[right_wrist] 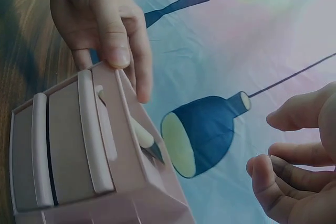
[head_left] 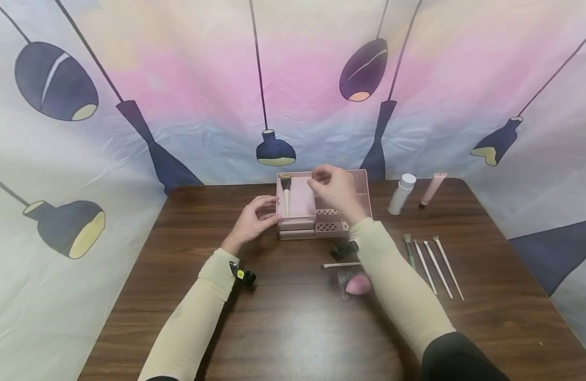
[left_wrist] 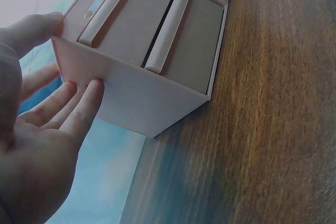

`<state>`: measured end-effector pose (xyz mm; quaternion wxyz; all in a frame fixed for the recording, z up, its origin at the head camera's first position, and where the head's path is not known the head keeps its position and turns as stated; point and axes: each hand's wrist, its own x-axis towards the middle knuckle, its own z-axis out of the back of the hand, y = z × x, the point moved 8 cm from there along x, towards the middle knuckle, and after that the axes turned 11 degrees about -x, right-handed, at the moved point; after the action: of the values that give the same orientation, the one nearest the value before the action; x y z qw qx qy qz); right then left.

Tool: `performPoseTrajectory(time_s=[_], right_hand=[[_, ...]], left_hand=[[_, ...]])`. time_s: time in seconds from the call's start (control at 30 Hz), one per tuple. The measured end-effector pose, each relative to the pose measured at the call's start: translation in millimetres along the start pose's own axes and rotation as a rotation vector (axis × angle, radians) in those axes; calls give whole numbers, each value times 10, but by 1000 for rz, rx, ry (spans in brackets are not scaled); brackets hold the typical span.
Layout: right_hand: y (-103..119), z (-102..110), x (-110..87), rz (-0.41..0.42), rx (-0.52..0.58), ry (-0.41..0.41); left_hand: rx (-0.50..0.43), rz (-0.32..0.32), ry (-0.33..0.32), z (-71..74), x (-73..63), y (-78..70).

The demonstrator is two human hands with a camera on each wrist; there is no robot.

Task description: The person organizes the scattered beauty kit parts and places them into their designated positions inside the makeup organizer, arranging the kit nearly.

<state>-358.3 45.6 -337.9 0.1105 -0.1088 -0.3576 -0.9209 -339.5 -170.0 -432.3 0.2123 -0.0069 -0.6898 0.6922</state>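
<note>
A pink desk organizer [head_left: 303,198] with two small drawers [left_wrist: 139,22] stands at the table's back edge. Inside its top left compartment leans a makeup brush [head_left: 287,202], whose dark bristles also show in the right wrist view. My left hand [head_left: 249,223] touches the organizer's left side with its fingers fairly straight, the thumb at the front top edge. Over the organizer's middle hovers my right hand [head_left: 339,193], fingers loosely bent. In the right wrist view a gap parts that thumb from the fingers, and nothing shows between them.
A white bottle [head_left: 402,194] and a pink tube [head_left: 433,190] stand right of the organizer. Several brushes [head_left: 438,269] lie by my right forearm. Nearer me are another brush [head_left: 340,265] and a pink makeup sponge [head_left: 358,284] beside a clear holder [head_left: 343,286]. A patterned curtain [head_left: 216,153] hangs behind.
</note>
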Motion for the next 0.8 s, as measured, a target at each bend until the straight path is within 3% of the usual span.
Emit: performPoseTrajectory(time_s=[0.13,0.37,0.8], right_hand=[[-59,134,-90,5,5,-25],[-177,335,-227,26,-23,-80],[-545,616,-484,-13,-54,-129]], left_hand=[[-5,12,3,-11,-4,-33],[-14,28,21,-82,-51,-250],[-2,53,24,-88,-53,-254]])
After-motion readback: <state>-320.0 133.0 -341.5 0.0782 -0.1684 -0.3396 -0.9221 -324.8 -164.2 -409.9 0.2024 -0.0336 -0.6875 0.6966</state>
